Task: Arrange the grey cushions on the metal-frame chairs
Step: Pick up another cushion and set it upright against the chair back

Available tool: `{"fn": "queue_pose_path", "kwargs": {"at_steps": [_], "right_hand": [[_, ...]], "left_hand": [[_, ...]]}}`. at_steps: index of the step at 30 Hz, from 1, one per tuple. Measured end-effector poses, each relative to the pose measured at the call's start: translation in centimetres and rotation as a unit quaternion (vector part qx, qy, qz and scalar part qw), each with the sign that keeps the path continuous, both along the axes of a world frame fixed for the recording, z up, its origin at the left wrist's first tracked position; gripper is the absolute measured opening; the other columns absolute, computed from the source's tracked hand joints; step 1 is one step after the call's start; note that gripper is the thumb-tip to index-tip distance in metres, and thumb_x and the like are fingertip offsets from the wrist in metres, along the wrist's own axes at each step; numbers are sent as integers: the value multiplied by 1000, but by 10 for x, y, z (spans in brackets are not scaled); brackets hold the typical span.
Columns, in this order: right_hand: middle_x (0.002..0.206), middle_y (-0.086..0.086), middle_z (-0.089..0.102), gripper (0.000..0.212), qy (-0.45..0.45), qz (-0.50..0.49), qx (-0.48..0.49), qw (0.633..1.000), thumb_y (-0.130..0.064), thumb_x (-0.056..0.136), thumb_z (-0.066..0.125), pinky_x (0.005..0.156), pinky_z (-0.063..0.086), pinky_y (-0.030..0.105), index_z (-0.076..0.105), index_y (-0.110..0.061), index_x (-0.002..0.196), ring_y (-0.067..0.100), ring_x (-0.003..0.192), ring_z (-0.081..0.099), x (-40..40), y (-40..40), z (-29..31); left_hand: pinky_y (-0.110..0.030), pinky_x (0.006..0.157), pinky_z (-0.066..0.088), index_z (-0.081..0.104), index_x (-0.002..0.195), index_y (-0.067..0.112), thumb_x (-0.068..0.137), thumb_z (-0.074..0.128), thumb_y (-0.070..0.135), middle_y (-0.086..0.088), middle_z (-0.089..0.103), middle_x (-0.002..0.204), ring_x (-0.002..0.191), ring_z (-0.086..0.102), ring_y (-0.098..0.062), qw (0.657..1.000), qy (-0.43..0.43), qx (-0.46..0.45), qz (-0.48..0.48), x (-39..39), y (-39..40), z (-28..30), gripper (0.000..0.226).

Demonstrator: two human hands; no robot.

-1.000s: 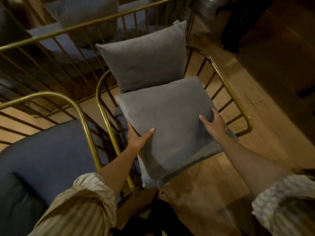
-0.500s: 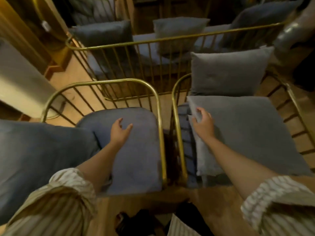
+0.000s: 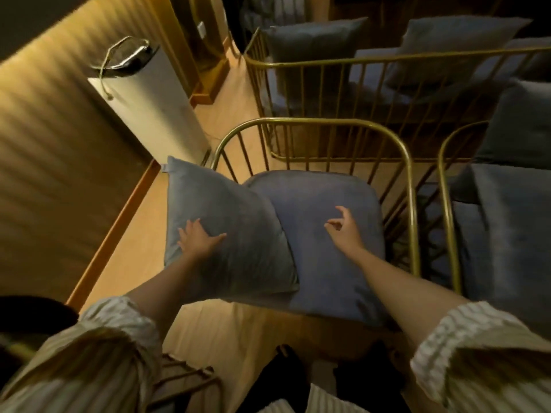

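Observation:
A loose grey cushion lies tilted over the left side of the nearest metal-frame chair, overlapping its blue-grey seat pad. My left hand presses into the cushion near its left edge and grips it. Over the seat pad hovers my right hand, fingers apart and holding nothing. The chair to the right holds a flat grey cushion and an upright one.
A white box-shaped unit with a cord stands by the slatted wall at left. Behind the chairs a long gold-framed bench carries more cushions. Wooden floor shows to the left of the near chair.
My view has swung left from the right-hand chair to the near one. My left hand went from the seat pad onto the loose cushion. My right hand left the other chair's cushion.

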State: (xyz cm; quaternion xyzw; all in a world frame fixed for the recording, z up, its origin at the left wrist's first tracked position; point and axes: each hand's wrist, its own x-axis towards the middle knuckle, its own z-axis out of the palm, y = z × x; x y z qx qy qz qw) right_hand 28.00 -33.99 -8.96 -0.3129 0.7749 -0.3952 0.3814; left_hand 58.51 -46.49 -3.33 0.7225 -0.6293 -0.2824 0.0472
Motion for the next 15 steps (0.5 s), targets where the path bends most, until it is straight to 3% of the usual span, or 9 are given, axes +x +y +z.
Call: {"fn": "queue_pose_path", "kwargs": {"at_steps": [2,4,6,10,15], "right_hand": [[120,18,63,64,-19,13,25,999,-10,94,63,80,49,34,31,-12,149,20,95,57,27,-8,-15],[125,20,60,66,-37,23,52,998,-11,94,64,80,47,32,29,-11,150,23,97,57,48,-18,-32],[129,21,59,69,-47,34,80,995,-13,93,66,90,48,37,28,-11,151,30,107,60,62,-28,-46],[142,20,50,74,-48,63,149,986,-24,92,67,104,44,45,26,-12,152,36,127,52,76,-44,-71],[156,16,36,82,12,69,226,972,-49,89,65,117,25,47,30,-9,151,41,144,30,82,-66,-104]], "left_hand": [[-47,119,22,27,151,1,91,68,36,-22,24,159,147,24,-38,999,-8,0,33,16,-7,-6,81],[-46,123,16,13,155,3,91,68,40,-18,8,165,152,13,-35,998,-22,2,50,24,-11,-12,92],[-53,124,10,-2,158,7,84,72,48,-12,-5,167,154,0,-34,999,-28,19,40,28,-15,-17,112],[-61,121,6,-12,157,13,77,71,63,-6,-16,167,153,-11,-38,996,1,53,70,35,-36,-31,126],[-62,121,1,-17,156,18,67,62,82,0,-19,166,152,-14,-40,990,21,81,116,48,-60,-59,135]]}}
